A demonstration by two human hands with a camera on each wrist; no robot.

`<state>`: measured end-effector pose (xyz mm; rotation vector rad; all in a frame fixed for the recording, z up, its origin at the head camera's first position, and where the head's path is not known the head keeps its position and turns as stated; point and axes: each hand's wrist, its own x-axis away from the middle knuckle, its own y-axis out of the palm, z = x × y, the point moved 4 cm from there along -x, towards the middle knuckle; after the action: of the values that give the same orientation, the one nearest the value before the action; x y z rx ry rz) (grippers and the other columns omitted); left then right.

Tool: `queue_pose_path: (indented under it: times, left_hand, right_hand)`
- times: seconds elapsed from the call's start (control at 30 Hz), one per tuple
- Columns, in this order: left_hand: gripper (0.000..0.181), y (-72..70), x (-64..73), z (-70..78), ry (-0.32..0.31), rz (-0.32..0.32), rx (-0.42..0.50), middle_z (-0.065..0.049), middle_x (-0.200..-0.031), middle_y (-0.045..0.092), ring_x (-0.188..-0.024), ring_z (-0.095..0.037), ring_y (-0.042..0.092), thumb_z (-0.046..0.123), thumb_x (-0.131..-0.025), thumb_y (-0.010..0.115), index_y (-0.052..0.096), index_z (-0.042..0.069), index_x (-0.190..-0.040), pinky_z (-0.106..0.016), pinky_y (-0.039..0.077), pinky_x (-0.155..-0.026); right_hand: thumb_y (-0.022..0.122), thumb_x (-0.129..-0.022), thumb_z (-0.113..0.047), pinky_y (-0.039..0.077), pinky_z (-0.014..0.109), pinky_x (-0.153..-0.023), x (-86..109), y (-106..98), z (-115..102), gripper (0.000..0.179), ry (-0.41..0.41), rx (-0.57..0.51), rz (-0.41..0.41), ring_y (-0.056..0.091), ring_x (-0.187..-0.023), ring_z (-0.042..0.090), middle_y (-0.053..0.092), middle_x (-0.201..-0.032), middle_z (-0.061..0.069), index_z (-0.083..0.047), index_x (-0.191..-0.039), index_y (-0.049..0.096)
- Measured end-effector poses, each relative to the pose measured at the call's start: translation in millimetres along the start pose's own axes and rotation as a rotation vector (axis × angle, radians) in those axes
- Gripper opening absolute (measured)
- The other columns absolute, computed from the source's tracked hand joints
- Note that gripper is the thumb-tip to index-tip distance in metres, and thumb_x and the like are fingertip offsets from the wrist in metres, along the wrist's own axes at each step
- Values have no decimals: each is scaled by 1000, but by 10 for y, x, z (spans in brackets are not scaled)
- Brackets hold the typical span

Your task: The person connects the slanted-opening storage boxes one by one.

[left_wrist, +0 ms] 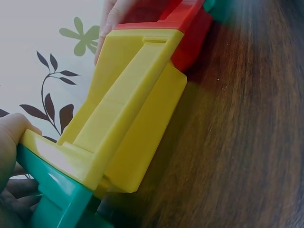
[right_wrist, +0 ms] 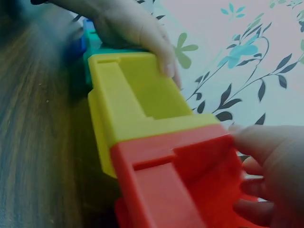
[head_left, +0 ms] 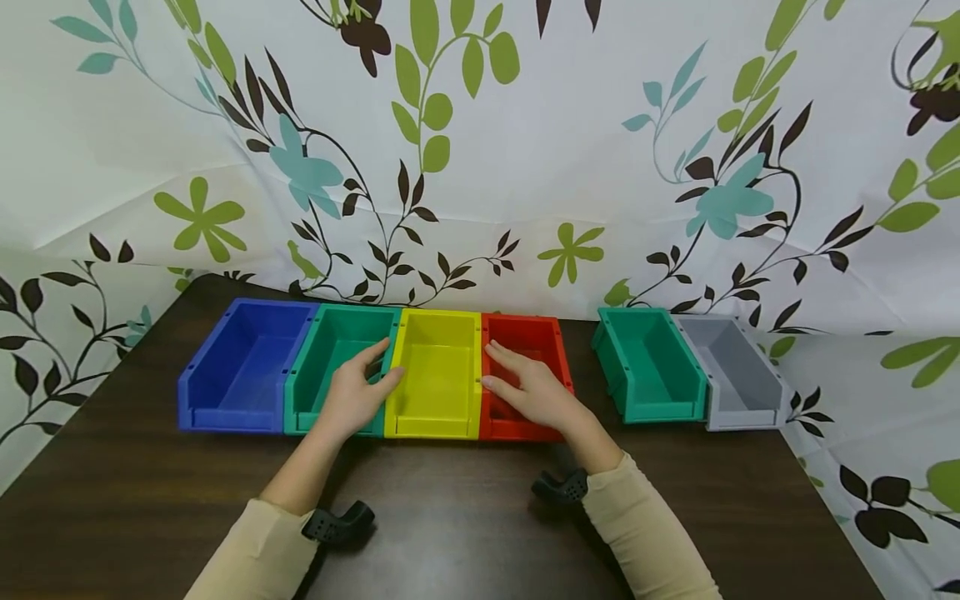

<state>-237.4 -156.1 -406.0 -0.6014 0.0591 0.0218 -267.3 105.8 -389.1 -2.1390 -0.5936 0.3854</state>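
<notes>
A leaf-patterned cloth hangs at 12 o'clock, behind a dark wooden desk that carries six plastic bins. Four of them stand side by side: the yellow bin lies between the two hands, with the left green bin and then the blue bin at its 9 o'clock, and the red bin at its 3 o'clock. Beyond a gap, farther toward 3 o'clock, the right green bin and the gray bin form a separate pair. Judging by this layout, the row of four looks settled, while the pair remains unjoined to it; nothing has been lifted. The left hand reaches over the left green bin, its thumb at the yellow rim; the right hand is over the red bin, fingertips near the yellow-red edge. Both grips look relaxed and spread, not clenched; how firmly they press cannot be told. Smallest are the black wrist cameras, toward 5 and 7 o'clock of the yellow bin.
</notes>
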Motion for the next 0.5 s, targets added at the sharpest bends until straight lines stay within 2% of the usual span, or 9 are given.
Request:
queue_pose_path:
  times: [0.13,0.27,0.4,0.5]
  left_hand:
    - [59,1,-4,6,-2,2,-1,-22,-145,41,-125,-42,48,26,-94,57,36,6,-145,-52,43,-100]
    - [59,13,-10,11,-1,5,8,-22,-145,40,-125,-43,48,27,-94,57,36,6,-145,-53,43,-100]
    - [60,8,2,5,-4,13,-2,-22,-145,41,-124,-43,49,27,-94,57,36,6,-145,-53,44,-99]
    - [60,3,11,7,-2,14,-4,-22,-145,41,-124,-43,49,27,-94,57,36,5,-145,-53,45,-98]
  right_hand:
    - [57,-91,-45,40,44,-106,42,-89,-13,61,27,19,27,43,-135,20,44,-147,2,-15,-142,44]
    - [59,-91,-40,45,45,-101,104,-213,2,54,45,15,87,48,-130,21,52,-140,3,-15,-138,51]
    - [59,-92,-36,49,45,-96,178,-314,53,48,37,20,178,54,-124,24,57,-135,4,-13,-134,55]
    - [60,-92,-30,51,45,-92,243,-384,112,43,1,21,271,59,-117,26,61,-129,7,-9,-130,59]
